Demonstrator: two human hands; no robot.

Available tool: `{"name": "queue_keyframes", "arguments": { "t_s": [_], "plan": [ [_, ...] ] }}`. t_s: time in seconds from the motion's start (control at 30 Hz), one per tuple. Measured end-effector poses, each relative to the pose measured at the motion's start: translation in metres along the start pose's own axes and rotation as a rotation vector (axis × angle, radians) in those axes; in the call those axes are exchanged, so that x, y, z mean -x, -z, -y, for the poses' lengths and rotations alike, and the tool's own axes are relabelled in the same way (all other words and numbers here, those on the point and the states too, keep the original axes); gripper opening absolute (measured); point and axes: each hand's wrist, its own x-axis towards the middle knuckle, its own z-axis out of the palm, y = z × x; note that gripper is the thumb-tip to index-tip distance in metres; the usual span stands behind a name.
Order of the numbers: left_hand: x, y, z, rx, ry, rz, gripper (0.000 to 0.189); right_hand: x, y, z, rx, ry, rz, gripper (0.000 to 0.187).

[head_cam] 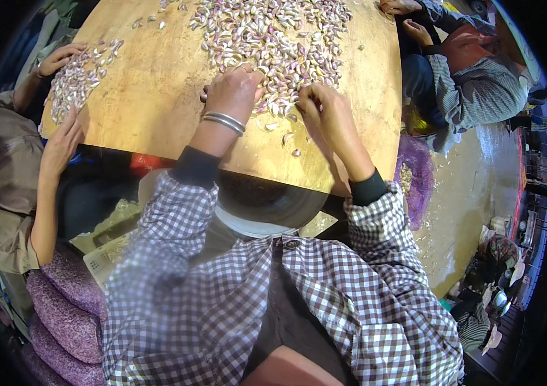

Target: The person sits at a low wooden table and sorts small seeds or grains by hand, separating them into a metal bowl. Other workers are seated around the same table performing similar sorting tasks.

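Note:
A large heap of garlic cloves [278,43], white to purple, spreads over the wooden table [148,106]. My left hand [235,91], with metal bangles at the wrist, is curled at the heap's near left edge. Dark cloves show beside its outer edge, but its fingertips are hidden under the hand. At the near right edge, my right hand [324,106] is bent with thumb and fingers close together; whether a clove lies between them cannot be made out. Some loose cloves [296,153] lie between my hands and the table's near edge.
On the left, a co-worker's hands [64,140] flank a smaller clove pile [73,82]. Another co-worker [471,87] sits at the right, hands by the table edge. A dark round basin [273,202] is below the near edge. Purple mesh sacks [68,313] stand lower left, another [418,178] at right.

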Motion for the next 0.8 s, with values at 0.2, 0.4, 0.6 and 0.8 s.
{"name": "queue_keyframes", "arguments": {
  "t_s": [0.2, 0.4, 0.6, 0.8],
  "plan": [
    [0.004, 0.009, -0.008, -0.105, -0.001, 0.05, 0.017, -0.018, -0.009, -0.019, 0.133, 0.088, 0.015, 0.015],
    [-0.002, 0.008, -0.004, 0.13, 0.174, 0.042, 0.014, -0.028, -0.006, -0.017, 0.258, 0.033, 0.102, 0.016],
    [-0.002, 0.006, 0.002, 0.695, 0.309, -0.029, 0.022, -0.02, -0.001, -0.001, 0.231, 0.08, 0.089, 0.023],
    [-0.002, 0.004, 0.004, 1.531, 0.59, 0.118, 0.026, -0.05, 0.007, -0.032, 0.207, -0.017, -0.16, 0.014]
  ]
}}
